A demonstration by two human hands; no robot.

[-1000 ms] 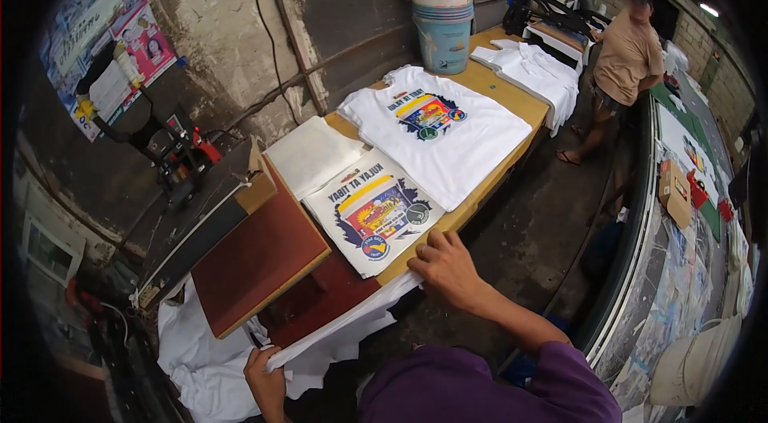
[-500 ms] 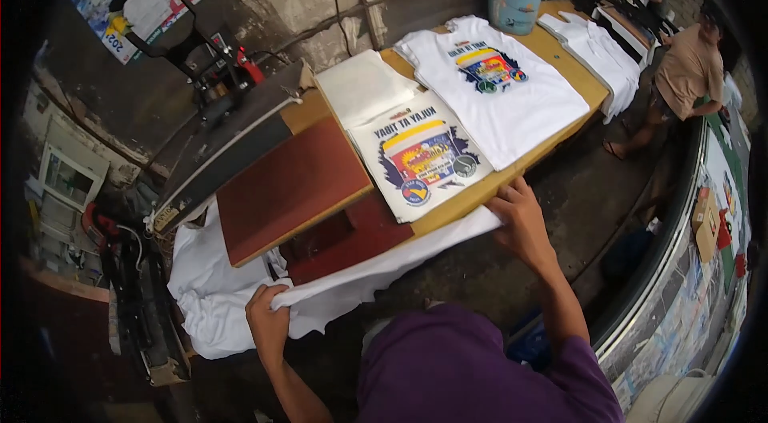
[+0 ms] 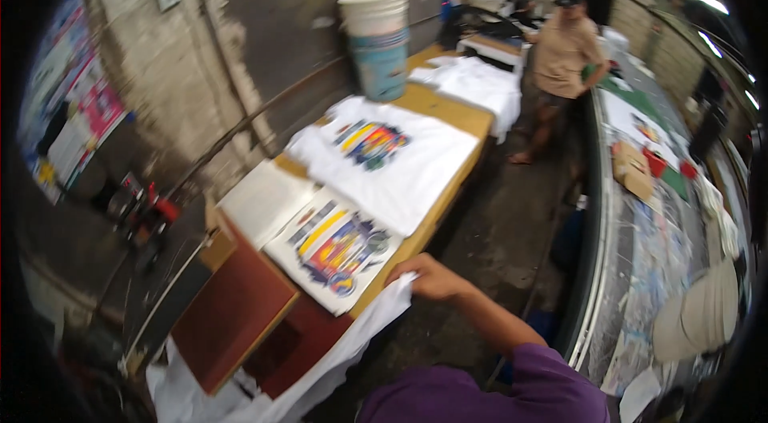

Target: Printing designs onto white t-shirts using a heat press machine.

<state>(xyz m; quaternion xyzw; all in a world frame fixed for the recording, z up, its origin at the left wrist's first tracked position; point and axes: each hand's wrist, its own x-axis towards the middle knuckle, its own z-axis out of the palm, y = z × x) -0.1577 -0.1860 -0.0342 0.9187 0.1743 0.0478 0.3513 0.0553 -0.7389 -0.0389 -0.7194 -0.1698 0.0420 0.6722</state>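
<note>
One hand is visible: the right hand [image 3: 430,276], to the right of the upper maroon board [image 3: 232,315], its fingers closed on the edge of a white cloth [image 3: 356,349]. The left hand lies outside the view, so its grip cannot be told. The cloth lies on the near side of the upper maroon board, its stretched length running from the right hand down and leftward, roughly parallel to the near edge of the lower maroon board [image 3: 308,339] beneath; of the two hands, only the right can be placed, at the cloth's far end. Right of the upper maroon board and beyond the cloth lies a printed sheet [image 3: 338,251]; farther from the board follow a printed white T-shirt [image 3: 432,171], then a bucket stack [image 3: 380,55] and, farthest, a person in a tan shirt [image 3: 566,59].
</note>
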